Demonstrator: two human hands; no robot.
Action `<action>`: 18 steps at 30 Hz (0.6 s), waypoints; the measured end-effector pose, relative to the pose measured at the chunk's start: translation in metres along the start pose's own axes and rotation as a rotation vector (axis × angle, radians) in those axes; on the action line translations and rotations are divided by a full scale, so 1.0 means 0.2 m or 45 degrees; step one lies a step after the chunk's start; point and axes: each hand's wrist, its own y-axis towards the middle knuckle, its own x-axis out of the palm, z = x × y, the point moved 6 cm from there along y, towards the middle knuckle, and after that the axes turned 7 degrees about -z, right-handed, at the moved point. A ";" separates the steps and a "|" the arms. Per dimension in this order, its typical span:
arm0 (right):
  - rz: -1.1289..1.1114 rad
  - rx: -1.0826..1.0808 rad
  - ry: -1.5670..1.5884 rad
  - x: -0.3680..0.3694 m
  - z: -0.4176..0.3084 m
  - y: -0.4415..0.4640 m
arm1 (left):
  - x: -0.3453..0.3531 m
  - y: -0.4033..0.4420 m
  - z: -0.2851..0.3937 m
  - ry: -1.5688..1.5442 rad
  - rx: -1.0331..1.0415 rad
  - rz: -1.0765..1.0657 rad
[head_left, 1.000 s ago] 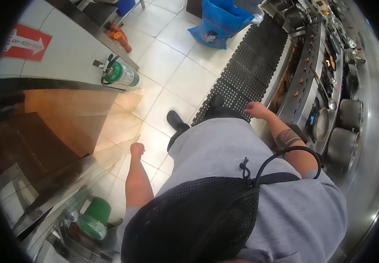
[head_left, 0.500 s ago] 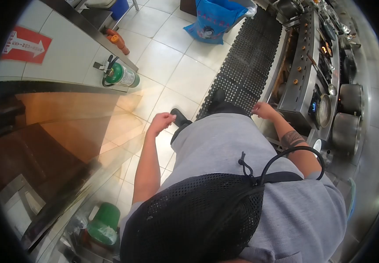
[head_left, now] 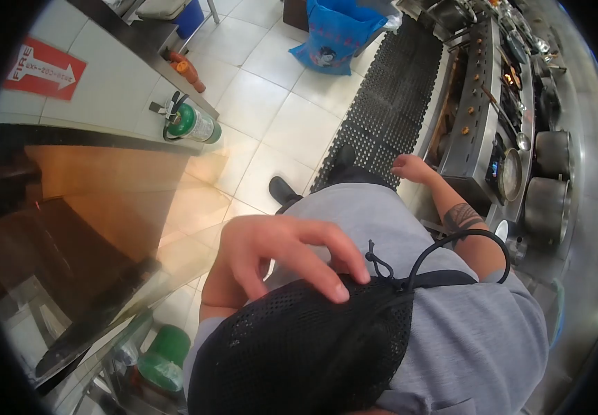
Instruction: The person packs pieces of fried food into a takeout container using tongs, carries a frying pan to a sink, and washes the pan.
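My left hand (head_left: 285,256) is raised close to the camera, its fingers spread and bent over the black mesh bag (head_left: 306,346) at my chest. Its fingertips overlap the bag's upper edge; whether they touch it I cannot tell. A black cord with a knot (head_left: 375,259) hangs just right of those fingertips. Lower down, beside the stove (head_left: 470,131), my right hand (head_left: 412,168) hangs with its fingers curled in and nothing visible in them. A grey shirt covers my body.
A perforated black mat (head_left: 389,104) runs along the stove, where pans and large pots (head_left: 546,207) stand. Ahead on the tiles is a blue bag (head_left: 333,34). To the left are a green extinguisher (head_left: 192,124), an orange object (head_left: 187,70) and a green bucket (head_left: 165,356).
My left hand has risen from low at my side to in front of the mesh bag, its fingers now spread. My right hand has shifted only slightly.
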 end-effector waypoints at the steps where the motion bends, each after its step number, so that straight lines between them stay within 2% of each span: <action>1: 0.007 0.001 0.004 -0.01 -0.02 -0.01 | 0.02 0.02 0.00 -0.015 -0.015 0.093; 4: -0.003 -0.035 0.078 -0.01 -0.09 -0.03 | 0.01 0.07 0.00 0.116 0.003 0.242; 5: -0.076 -0.025 0.067 0.00 -0.10 -0.04 | 0.02 0.08 0.00 0.115 -0.003 0.239; 7: -0.146 -0.012 0.062 -0.01 -0.15 -0.05 | 0.00 0.10 -0.01 0.107 -0.057 0.431; 10: -0.301 -0.013 0.045 -0.05 -0.24 -0.11 | -0.02 0.15 -0.04 0.084 -0.007 0.489; 16: -0.288 -0.306 -0.147 -0.18 -0.42 -0.02 | -0.09 0.19 0.01 0.063 -0.030 0.395; 18: -0.281 -0.514 -0.299 -0.22 -0.56 0.01 | -0.10 0.19 0.05 0.077 0.027 0.435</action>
